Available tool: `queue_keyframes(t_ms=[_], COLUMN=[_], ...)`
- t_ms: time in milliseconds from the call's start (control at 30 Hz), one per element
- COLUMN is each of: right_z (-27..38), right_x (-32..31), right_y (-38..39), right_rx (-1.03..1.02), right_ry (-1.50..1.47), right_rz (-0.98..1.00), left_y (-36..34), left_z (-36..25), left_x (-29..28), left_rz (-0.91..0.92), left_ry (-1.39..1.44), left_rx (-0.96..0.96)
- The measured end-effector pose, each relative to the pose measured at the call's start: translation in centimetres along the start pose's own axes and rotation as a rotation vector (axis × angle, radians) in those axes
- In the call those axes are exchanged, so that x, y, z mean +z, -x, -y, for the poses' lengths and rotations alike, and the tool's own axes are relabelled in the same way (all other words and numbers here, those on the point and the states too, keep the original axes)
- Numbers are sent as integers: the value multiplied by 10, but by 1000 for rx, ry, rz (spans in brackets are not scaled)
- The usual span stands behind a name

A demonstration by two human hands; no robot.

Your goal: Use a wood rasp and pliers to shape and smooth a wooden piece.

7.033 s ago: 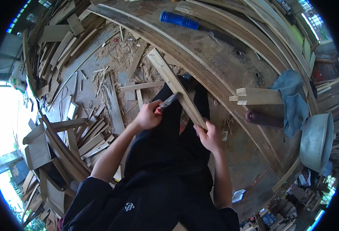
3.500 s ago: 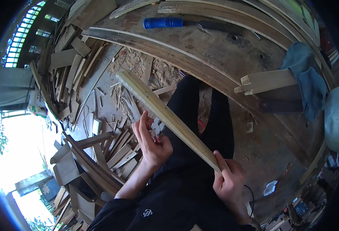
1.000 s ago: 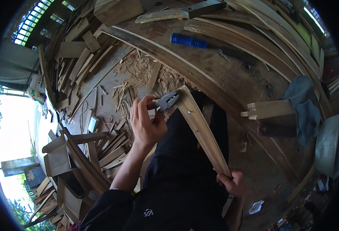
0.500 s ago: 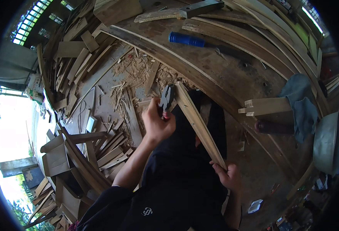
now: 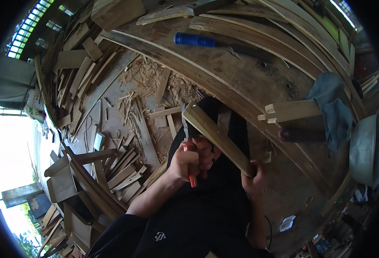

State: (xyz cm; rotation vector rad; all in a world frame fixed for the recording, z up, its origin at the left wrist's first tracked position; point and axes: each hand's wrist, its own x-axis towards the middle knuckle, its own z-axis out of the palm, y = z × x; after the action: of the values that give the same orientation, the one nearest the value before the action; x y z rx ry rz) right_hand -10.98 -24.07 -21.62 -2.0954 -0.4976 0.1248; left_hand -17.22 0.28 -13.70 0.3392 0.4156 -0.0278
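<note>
In my left hand [image 5: 188, 161] is a pair of pliers [image 5: 185, 125] with red handles, the fingers wrapped round the grips. The metal head points away from me, beside the far end of a wooden strip [image 5: 217, 138]. Whether the jaws touch the wood I cannot tell. My right hand [image 5: 253, 178] grips the near end of that strip, which slants across my dark-clothed lap from upper left to lower right. The strip's broad face is turned up.
A long board [image 5: 185, 71] edges the bench ahead, with a blue-handled tool [image 5: 194, 40] behind it. To the right are a tenoned wood piece [image 5: 295, 112], a grey-blue cloth [image 5: 330, 112] and a metal basin [image 5: 363, 150]. Wood scraps [image 5: 127, 172] and shavings [image 5: 144, 81] lie left.
My left hand has come nearer to me and turned, showing the pliers' red handles. The strip has rolled to show its broad face, and its far end has shifted left and closer.
</note>
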Motion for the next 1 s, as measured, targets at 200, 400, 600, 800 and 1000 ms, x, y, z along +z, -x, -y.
queue_keyframes(t_ms=[200, 400, 600, 800, 1000], right_z=[-25, 4, 38, 32, 0], right_x=[9, -11, -22, 9, 44], right_y=[9, -16, -53, -49, -18], right_rx=[2, 129, 307, 203, -101], right_ry=[58, -41, -236, -332, -10], right_rz=[-145, 276, 779, 832, 204], left_y=[-21, -12, 6, 9, -9], left_z=[6, -1, 4, -2, -3], left_x=[1, -28, -31, -47, -41], left_rz=[-60, 52, 151, 93, 64], left_ry=[-104, 7, -215, -232, -134], left_rx=[21, -22, -51, -80, -153])
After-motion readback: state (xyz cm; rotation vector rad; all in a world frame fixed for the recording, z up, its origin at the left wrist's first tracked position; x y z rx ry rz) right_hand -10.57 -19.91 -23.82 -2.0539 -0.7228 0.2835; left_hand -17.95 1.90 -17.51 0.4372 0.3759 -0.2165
